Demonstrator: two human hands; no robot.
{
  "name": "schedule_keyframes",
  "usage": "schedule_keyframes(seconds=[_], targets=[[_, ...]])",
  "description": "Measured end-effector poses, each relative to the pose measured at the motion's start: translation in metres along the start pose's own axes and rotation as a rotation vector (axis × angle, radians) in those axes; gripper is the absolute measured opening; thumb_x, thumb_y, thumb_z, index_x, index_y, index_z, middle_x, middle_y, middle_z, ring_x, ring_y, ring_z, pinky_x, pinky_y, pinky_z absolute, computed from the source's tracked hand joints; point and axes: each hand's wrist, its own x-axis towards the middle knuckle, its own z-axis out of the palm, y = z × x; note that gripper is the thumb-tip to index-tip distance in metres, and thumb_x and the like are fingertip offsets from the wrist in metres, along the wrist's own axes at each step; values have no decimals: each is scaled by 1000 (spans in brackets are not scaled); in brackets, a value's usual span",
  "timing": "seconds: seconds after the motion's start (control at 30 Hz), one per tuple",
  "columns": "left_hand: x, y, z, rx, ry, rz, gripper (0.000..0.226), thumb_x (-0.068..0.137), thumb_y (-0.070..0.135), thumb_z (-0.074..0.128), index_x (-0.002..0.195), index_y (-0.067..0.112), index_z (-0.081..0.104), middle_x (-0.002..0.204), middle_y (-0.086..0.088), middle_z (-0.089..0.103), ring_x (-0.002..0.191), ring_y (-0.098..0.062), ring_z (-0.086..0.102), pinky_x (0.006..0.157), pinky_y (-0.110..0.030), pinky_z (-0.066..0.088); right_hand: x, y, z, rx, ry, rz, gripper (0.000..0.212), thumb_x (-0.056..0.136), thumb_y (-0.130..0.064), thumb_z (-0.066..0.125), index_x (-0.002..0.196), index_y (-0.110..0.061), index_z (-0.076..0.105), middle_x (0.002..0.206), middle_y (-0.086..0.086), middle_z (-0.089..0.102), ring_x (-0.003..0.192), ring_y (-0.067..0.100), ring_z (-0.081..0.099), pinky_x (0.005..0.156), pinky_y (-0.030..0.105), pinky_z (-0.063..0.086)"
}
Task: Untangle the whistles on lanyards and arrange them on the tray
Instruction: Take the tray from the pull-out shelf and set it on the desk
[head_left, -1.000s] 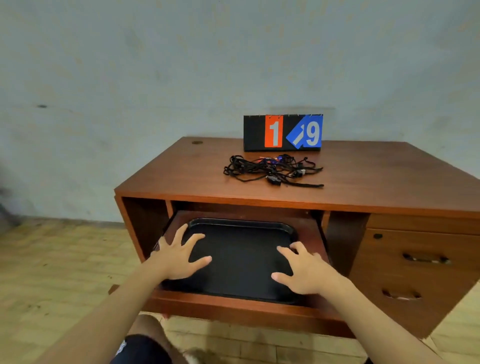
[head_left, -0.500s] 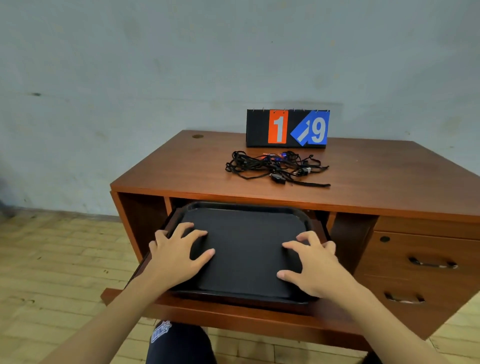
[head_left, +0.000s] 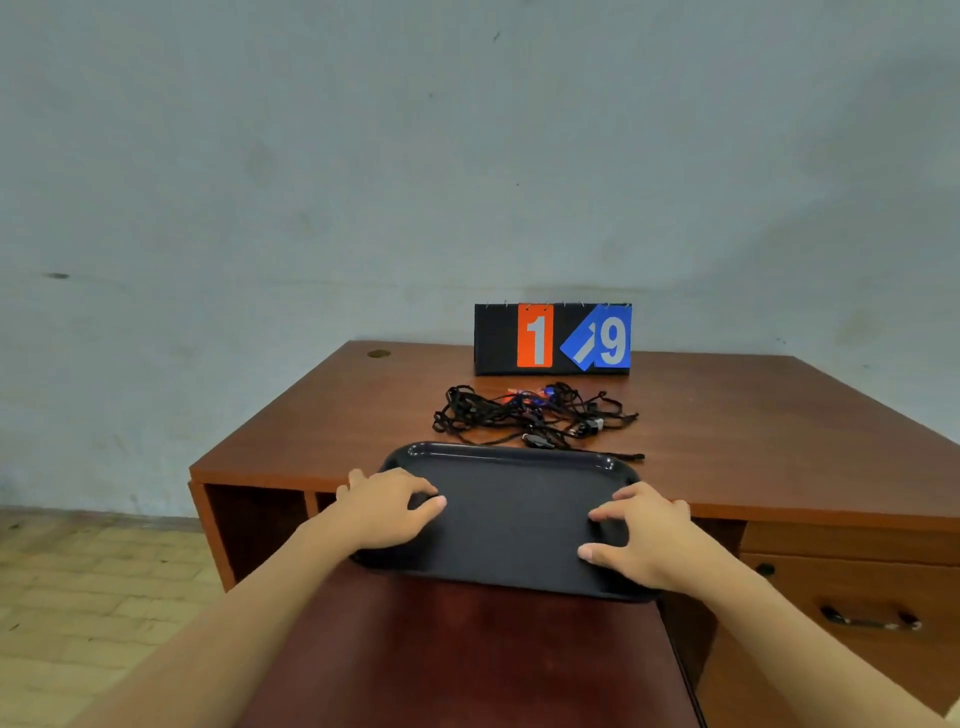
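Observation:
A black tray hangs in the air, its far rim over the front edge of the wooden desk. My left hand grips the tray's left side, thumb on top. My right hand grips its right side the same way. Behind the tray a tangled heap of black lanyards with whistles lies on the desk; small red and blue parts show inside the heap. The tray has nothing on it.
A flip scoreboard reading 1 and 9 stands at the back of the desk. The pulled-out wooden shelf lies below the tray. Drawers with handles are at the right. A tiled floor lies to the left.
Both hands have lifted the tray off the pulled-out shelf and carried it up and forward to the desk's front edge. The view has risen.

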Motion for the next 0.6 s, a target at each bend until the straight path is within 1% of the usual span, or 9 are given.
schedule_keyframes(seconds=[0.07, 0.1, 0.23, 0.33, 0.43, 0.53, 0.6], targets=[[22, -6, 0, -9, -27, 14, 78, 78, 88, 17, 138, 53, 53, 151, 17, 52, 133, -38, 50, 108, -60, 34, 20, 4, 3, -1, -9, 11, 76, 79, -76, 60, 145, -40, 50, 157, -1, 35, 143, 33, 34, 113, 49, 32], [31, -7, -2, -4, -43, 12, 78, 79, 88, 19, 139, 52, 53, 154, 17, 50, 135, -39, 48, 110, -61, 33, 29, 4, 3, 2, -8, 14, 76, 79, -76, 60, 146, -40, 50, 157, -1, 36, 143, 33, 34, 114, 50, 32], [60, -9, -9, 31, -54, 13, 69, 88, 82, 28, 146, 50, 47, 163, 14, 37, 144, -40, 38, 116, -63, 27, 68, 9, 1, -3, 16, 1, 71, 82, -74, 59, 143, -38, 53, 154, -3, 45, 143, 31, 37, 110, 49, 29], [74, -6, -12, 48, -45, -6, 57, 98, 71, 33, 150, 50, 42, 166, 14, 30, 145, -45, 31, 115, -61, 27, 96, 14, 0, 18, 44, -1, 70, 81, -75, 58, 141, -38, 57, 150, -6, 51, 138, 31, 42, 103, 49, 33], [84, -2, -13, 65, -44, -20, 54, 102, 67, 33, 153, 51, 37, 169, 15, 24, 148, -46, 24, 115, -63, 24, 113, 15, -3, 22, 46, -3, 68, 83, -73, 57, 141, -37, 56, 150, -7, 52, 139, 33, 42, 105, 50, 33], [91, 2, -18, 83, -61, -19, 54, 102, 67, 31, 154, 51, 37, 170, 15, 23, 150, -47, 21, 116, -64, 22, 121, 14, -8, -1, 29, -9, 68, 83, -74, 55, 141, -39, 54, 152, -5, 50, 139, 33, 42, 106, 51, 32], [94, 5, -24, 107, -79, -14, 53, 103, 66, 29, 152, 50, 40, 170, 11, 28, 151, -48, 20, 117, -67, 18, 123, 18, -12, -28, -16, -23, 73, 79, -78, 50, 142, -41, 51, 154, -4, 47, 140, 35, 41, 109, 56, 32]])
